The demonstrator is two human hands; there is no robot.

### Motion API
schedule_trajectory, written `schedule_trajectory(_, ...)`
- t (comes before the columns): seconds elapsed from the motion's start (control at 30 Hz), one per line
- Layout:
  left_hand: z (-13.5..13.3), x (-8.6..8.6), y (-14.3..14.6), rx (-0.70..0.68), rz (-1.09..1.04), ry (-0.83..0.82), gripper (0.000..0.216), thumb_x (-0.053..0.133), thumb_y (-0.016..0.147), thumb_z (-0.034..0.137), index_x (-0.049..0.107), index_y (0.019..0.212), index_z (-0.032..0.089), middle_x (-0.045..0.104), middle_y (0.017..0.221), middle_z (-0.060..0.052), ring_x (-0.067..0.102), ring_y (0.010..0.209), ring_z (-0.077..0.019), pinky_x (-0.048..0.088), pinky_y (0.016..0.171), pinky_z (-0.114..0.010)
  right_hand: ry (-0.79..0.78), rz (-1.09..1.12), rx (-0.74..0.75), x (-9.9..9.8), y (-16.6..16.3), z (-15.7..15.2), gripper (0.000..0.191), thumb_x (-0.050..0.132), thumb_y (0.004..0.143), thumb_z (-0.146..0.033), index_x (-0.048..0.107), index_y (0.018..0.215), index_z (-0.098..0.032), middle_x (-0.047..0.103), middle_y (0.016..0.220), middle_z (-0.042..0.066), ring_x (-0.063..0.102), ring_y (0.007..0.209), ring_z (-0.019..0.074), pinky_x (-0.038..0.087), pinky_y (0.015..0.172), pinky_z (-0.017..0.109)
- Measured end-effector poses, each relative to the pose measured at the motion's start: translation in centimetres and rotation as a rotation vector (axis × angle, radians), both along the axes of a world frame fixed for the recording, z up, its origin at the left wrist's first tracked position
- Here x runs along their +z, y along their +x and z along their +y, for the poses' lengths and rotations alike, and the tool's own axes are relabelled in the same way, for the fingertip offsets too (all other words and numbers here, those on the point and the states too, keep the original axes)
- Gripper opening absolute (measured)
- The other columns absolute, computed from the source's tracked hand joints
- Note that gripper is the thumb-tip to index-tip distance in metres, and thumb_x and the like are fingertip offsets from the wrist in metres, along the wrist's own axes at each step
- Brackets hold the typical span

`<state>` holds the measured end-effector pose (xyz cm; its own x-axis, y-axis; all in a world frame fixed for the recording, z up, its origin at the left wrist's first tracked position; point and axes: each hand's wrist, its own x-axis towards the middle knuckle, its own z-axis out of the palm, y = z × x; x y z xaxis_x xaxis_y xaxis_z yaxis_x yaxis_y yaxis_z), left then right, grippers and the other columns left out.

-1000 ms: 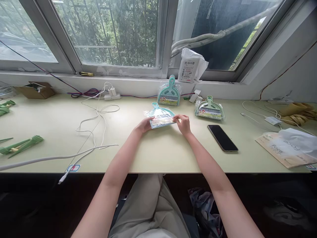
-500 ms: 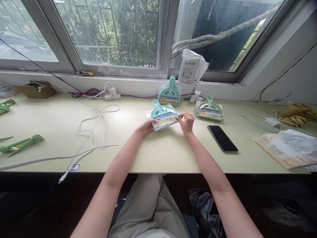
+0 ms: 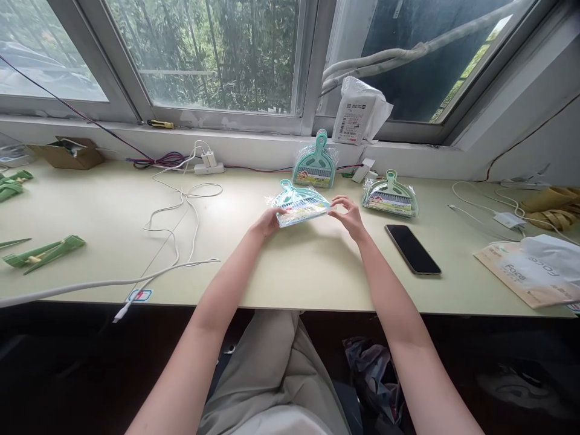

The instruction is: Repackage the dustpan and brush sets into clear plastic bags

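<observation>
On the pale desk [image 3: 90, 211] below the window, my left hand [image 3: 268, 222] and right hand [image 3: 348, 215] pinch the wrapped teal dustpan set [image 3: 299, 205] by its ends — lifted higher than a second ago — beside a phone [image 3: 412, 249] and a bag reading "Face" [image 3: 525, 272].

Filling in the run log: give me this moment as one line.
left hand: holds packet left end | right hand: at packet right end | packet: raised off desk | nearby: phone, two more packets
</observation>
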<state>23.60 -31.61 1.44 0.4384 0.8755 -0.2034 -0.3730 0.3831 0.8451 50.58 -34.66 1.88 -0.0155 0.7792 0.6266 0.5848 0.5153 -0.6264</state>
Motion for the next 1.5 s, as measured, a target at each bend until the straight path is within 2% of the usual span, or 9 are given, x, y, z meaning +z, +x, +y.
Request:
schedule_trajectory(0.1, 0.2, 0.1, -0.3, 0.041, -0.018, -0.013, 0.041, 0.054, 0.069, 0.014, 0.059, 0.109, 0.008, 0.072, 0.091, -0.013, 0.069, 0.085, -0.0243, 0.057, 0.08, -0.037, -0.021, -0.077, 0.077, 0.4, 0.0, -0.3, 0.036, 0.074, 0.068, -0.053, 0.068, 0.089, -0.025, 0.062, 0.115, 0.007, 0.054, 0.113, 0.0276, 0.04, 0.092, 0.044)
schedule_trajectory(0.33, 0.5, 0.1, -0.8, 0.075, -0.026, -0.006, 0.039, 0.055, 0.068, 0.012, 0.06, 0.107, 0.011, 0.072, 0.086, -0.009, 0.069, 0.078, -0.0205, 0.058, 0.078, -0.033, 0.029, -0.006, -0.014, 0.1, 0.3, 0.1, 0.033, 0.07, 0.073, -0.053, 0.062, 0.071, -0.022, 0.064, 0.094, 0.006, 0.06, 0.096, 0.0246, 0.042, 0.092, 0.044)
schedule_trajectory(0.57, 0.4, 0.1, -0.7, 0.048, -0.033, -0.006, 0.037, 0.055, 0.068, 0.011, 0.059, 0.105, 0.011, 0.071, 0.089, -0.01, 0.069, 0.081, -0.023, 0.058, 0.081, -0.04, 0.104, -0.201, -0.022, 0.1, 0.1, -0.2, 0.026, 0.07, 0.076, -0.049, 0.068, 0.086, -0.025, 0.068, 0.106, 0.005, 0.06, 0.104, 0.026, 0.041, 0.093, 0.044)
schedule_trajectory(0.67, 0.4, 0.1, -0.8, 0.048, -0.025, -0.003, 0.039, 0.055, 0.068, 0.012, 0.059, 0.107, 0.011, 0.071, 0.091, -0.011, 0.069, 0.085, -0.0238, 0.057, 0.083, -0.04, 0.121, -0.241, -0.068, -0.2, 0.1, -0.1, 0.021, 0.068, 0.079, -0.047, 0.071, 0.081, -0.026, 0.069, 0.106, 0.004, 0.06, 0.103, 0.0263, 0.041, 0.092, 0.046)
schedule_trajectory(0.8, 0.1, 0.3, -0.8, 0.022, 0.011, -0.009, 0.04, 0.055, 0.07, 0.013, 0.058, 0.109, 0.01, 0.071, 0.089, -0.011, 0.069, 0.084, -0.0233, 0.057, 0.085, -0.039, 0.137, -0.113, -0.059, -0.1, 0.1, -0.3, 0.021, 0.069, 0.078, -0.046, 0.071, 0.074, -0.026, 0.071, 0.1, 0.004, 0.063, 0.098, 0.025, 0.044, 0.091, 0.045)
schedule_trajectory(0.97, -0.4, 0.7, -0.8, -0.021, 0.06, 0.03, 0.044, 0.054, 0.072, 0.014, 0.055, 0.116, 0.008, 0.072, 0.093, -0.011, 0.069, 0.087, -0.0225, 0.056, 0.087, -0.039, 0.053, 0.134, 0.043, 0.4, -0.4, -0.7, 0.022, 0.066, 0.081, -0.045, 0.07, 0.079, -0.024, 0.071, 0.097, 0.004, 0.065, 0.093, 0.0216, 0.048, 0.087, 0.039)
schedule_trajectory(1.07, -0.4, 0.7, -0.8, -0.059, 0.082, 0.034, 0.045, 0.054, 0.073, 0.013, 0.055, 0.118, 0.006, 0.072, 0.095, -0.013, 0.069, 0.088, -0.0228, 0.056, 0.088, -0.038, 0.064, 0.164, 0.01, 0.4, -0.7, -0.9, 0.02, 0.064, 0.083, -0.042, 0.068, 0.08, -0.023, 0.071, 0.096, 0.004, 0.064, 0.095, 0.0212, 0.047, 0.089, 0.038)
schedule_trajectory(1.3, -0.1, 0.1, -0.6, -0.165, 0.128, 0.034, 0.038, 0.058, 0.075, 0.014, 0.06, 0.112, 0.008, 0.072, 0.095, -0.012, 0.07, 0.08, -0.0199, 0.058, 0.077, -0.031, 0.127, 0.072, -0.119, -0.4, -1.3, -0.6, 0.016, 0.055, 0.087, -0.031, 0.055, 0.074, -0.021, 0.068, 0.096, 0.004, 0.061, 0.094, 0.02, 0.044, 0.089, 0.038)
schedule_trajectory(1.5, -0.6, 0.1, 0.0, -0.209, 0.176, 0.092, 0.025, 0.064, 0.075, 0.017, 0.064, 0.099, 0.008, 0.072, 0.088, -0.011, 0.068, 0.072, -0.0172, 0.055, 0.063, -0.025, 0.16, 0.077, -0.194, -1.3, -1.5, -0.2, 0.018, 0.054, 0.088, -0.036, 0.05, 0.077, -0.022, 0.059, 0.092, 0.005, 0.056, 0.088, 0.0184, 0.05, 0.075, 0.032)
